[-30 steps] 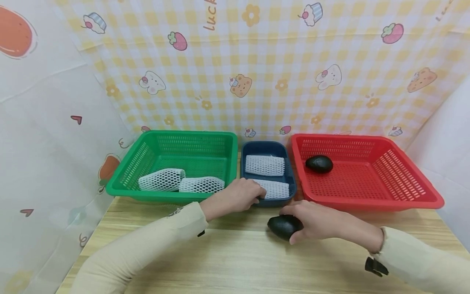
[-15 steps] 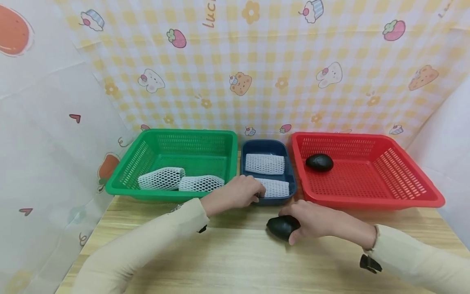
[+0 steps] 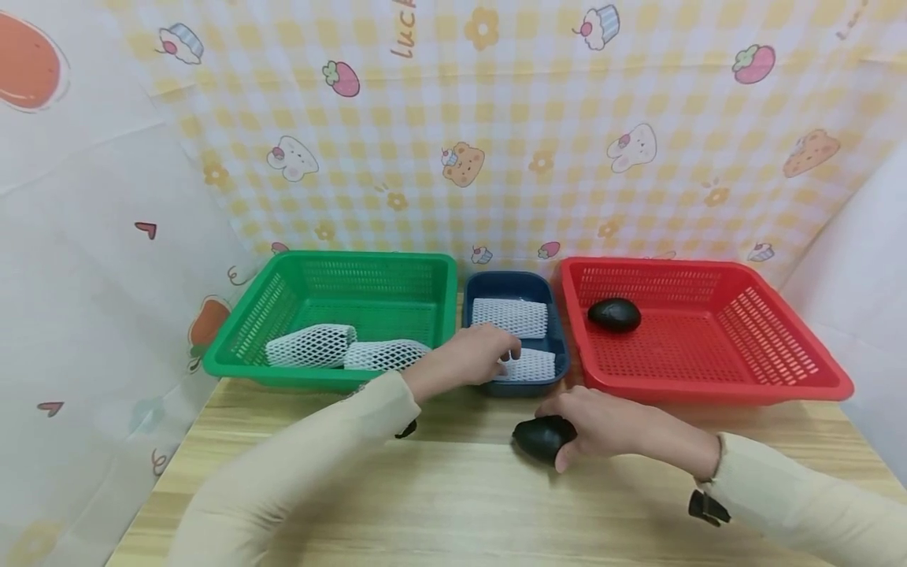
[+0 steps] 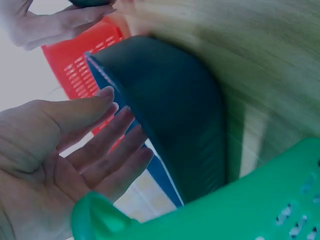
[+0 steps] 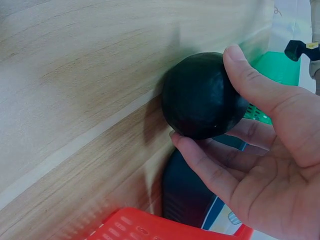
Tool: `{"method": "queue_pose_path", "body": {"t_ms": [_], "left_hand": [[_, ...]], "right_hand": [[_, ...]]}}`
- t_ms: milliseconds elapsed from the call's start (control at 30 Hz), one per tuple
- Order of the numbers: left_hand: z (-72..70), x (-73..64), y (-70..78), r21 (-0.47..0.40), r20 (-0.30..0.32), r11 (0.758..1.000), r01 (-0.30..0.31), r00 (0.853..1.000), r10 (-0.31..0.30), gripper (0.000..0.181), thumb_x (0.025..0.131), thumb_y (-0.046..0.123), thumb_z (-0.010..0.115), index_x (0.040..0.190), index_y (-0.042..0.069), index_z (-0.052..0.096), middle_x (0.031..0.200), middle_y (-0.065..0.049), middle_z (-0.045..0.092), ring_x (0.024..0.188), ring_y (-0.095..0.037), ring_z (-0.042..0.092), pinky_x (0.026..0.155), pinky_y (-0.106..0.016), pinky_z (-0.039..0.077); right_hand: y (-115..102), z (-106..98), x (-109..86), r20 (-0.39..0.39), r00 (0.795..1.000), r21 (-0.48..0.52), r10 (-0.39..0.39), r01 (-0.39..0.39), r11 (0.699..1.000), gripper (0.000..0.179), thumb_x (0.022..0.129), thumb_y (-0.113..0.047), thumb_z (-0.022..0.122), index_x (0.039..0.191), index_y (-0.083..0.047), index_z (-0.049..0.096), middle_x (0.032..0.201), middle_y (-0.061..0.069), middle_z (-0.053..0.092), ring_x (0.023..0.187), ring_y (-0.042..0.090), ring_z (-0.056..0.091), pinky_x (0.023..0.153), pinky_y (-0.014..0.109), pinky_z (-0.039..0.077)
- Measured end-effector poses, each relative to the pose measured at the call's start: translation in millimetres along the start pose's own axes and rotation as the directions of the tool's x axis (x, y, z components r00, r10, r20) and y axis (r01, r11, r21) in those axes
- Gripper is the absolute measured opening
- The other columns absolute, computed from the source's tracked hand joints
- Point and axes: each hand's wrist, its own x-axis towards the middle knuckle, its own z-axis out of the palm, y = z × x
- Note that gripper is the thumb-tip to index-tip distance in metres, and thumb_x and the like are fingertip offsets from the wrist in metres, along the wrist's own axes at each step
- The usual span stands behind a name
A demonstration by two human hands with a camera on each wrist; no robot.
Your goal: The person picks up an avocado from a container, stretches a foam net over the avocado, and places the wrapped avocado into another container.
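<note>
My right hand point(image 3: 609, 421) grips a dark avocado point(image 3: 542, 439) low over the wooden table, thumb and fingertips on opposite sides of it in the right wrist view. The left hand point(image 3: 471, 354) is over the near left side of a small navy tray point(image 3: 527, 389). Its fingers are loosely bent, and nothing shows between them in the left wrist view. Two white foam net sleeves lie in that tray: a back sleeve point(image 3: 510, 316) in full sight and a front sleeve point(image 3: 534, 365) partly hidden by the left fingers.
To the left is a green basket point(image 3: 230, 370) holding two netted pieces point(image 3: 312, 346). A red basket point(image 3: 716, 391) stands right of the tray, with another avocado point(image 3: 614, 315) inside. Patterned cloth point(image 3: 397, 157) hangs behind. The left forearm passes close by the green basket's near corner.
The left hand has lifted and shifted slightly right over the tray, its fingers loosening. My right hand, still gripping the avocado, has drifted slightly left.
</note>
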Motion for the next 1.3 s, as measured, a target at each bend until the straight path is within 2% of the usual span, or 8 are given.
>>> {"method": "queue_pose_path", "body": {"t_ms": [200,333,500,733,867,1067,1300], "left_hand": [[5.2,13.1,9.9,0.108,-0.003,0.994,0.015,1.000,-0.015,0.035,0.092,0.022,0.078,0.126,0.017,0.070,0.117,0.001,0.069,0.102,-0.016,0.063,0.081,-0.035,0.055],[7.3,20.7,17.6,0.177,0.042,0.981,0.074,0.996,-0.082,0.041,0.094,0.019,0.075,0.134,0.017,0.065,0.120,0.000,0.068,0.103,-0.017,0.063,0.082,-0.035,0.055],[10.3,26.1,21.8,0.228,0.076,0.966,0.121,0.987,-0.142,0.036,0.099,0.013,0.067,0.134,0.017,0.063,0.117,-0.002,0.068,0.097,-0.018,0.063,0.078,-0.035,0.055],[16.4,27.4,19.0,0.251,0.012,0.955,0.157,0.986,-0.165,0.022,0.100,0.014,0.065,0.121,0.018,0.069,0.109,0.000,0.069,0.090,-0.016,0.062,0.077,-0.036,0.055],[18.0,26.8,18.7,0.260,-0.018,0.953,0.156,0.987,-0.157,0.018,0.101,0.015,0.065,0.117,0.019,0.071,0.106,0.001,0.070,0.090,-0.016,0.062,0.079,-0.038,0.055],[13.8,24.6,19.3,0.268,-0.071,0.952,0.148,0.988,-0.134,0.015,0.101,0.016,0.064,0.112,0.019,0.073,0.101,0.001,0.071,0.084,-0.017,0.063,0.073,-0.038,0.057],[6.3,18.3,19.1,0.278,-0.083,0.950,0.141,0.989,-0.123,0.018,0.100,0.015,0.065,0.116,0.020,0.072,0.103,0.001,0.071,0.087,-0.018,0.064,0.071,-0.040,0.057]], "right_hand": [[-0.2,1.3,-0.4,-0.009,1.000,0.001,-0.014,0.014,1.000,0.059,0.074,-0.033,0.092,0.122,-0.005,0.070,0.111,-0.002,0.069,0.092,0.011,0.061,0.077,0.032,0.053],[-0.7,1.1,0.0,-0.011,1.000,-0.011,-0.019,0.019,1.000,0.059,0.074,-0.033,0.092,0.121,-0.005,0.070,0.111,-0.002,0.069,0.093,0.011,0.061,0.078,0.032,0.053],[-0.2,0.6,0.2,-0.014,1.000,-0.015,-0.025,0.024,1.000,0.060,0.073,-0.031,0.093,0.121,-0.004,0.070,0.112,0.000,0.069,0.093,0.011,0.061,0.079,0.033,0.053],[-0.6,1.0,2.0,-0.002,1.000,-0.022,-0.028,0.028,0.999,0.060,0.073,-0.033,0.093,0.121,-0.005,0.070,0.111,-0.001,0.069,0.091,0.011,0.061,0.077,0.032,0.053],[-1.2,0.6,2.2,-0.003,1.000,-0.026,-0.031,0.031,0.999,0.060,0.072,-0.032,0.093,0.121,-0.005,0.070,0.110,-0.002,0.069,0.090,0.011,0.061,0.076,0.031,0.053],[-1.4,-0.2,1.7,-0.006,1.000,-0.017,-0.024,0.024,1.000,0.060,0.072,-0.031,0.093,0.121,-0.005,0.070,0.111,-0.001,0.069,0.091,0.012,0.061,0.076,0.032,0.053],[-1.4,0.1,1.3,-0.003,1.000,-0.013,-0.015,0.015,1.000,0.060,0.072,-0.033,0.093,0.121,-0.006,0.071,0.111,-0.002,0.069,0.091,0.012,0.061,0.076,0.032,0.052]]}}
